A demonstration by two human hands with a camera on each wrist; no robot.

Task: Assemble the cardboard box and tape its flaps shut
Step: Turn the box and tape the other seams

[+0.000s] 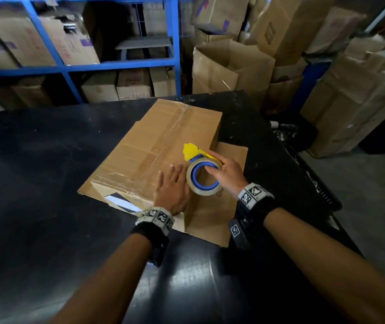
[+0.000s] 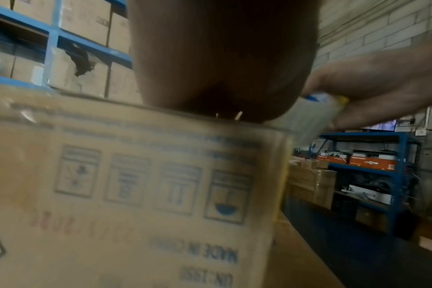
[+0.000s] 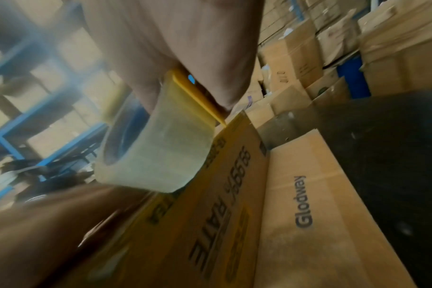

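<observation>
A brown cardboard box (image 1: 154, 146) stands on the black table (image 1: 35, 183), its top flaps closed with clear tape along the seam. My left hand (image 1: 171, 185) lies flat on the box's near top edge, fingers straight. My right hand (image 1: 227, 173) grips a clear tape roll (image 1: 202, 177) in a yellow and blue dispenser (image 1: 192, 150), held at the box's near right corner. In the left wrist view the box's printed side (image 2: 148, 185) fills the frame and the right hand (image 2: 373, 85) holds the roll (image 2: 308, 113). The right wrist view shows the roll (image 3: 160, 148) above the box (image 3: 210, 224).
A flat flap or cardboard sheet (image 1: 219, 206) printed "Glodway" lies on the table to the right of the box. Blue shelving (image 1: 70, 64) with cartons stands behind the table. Stacked cardboard boxes (image 1: 350, 101) crowd the right side past the table edge.
</observation>
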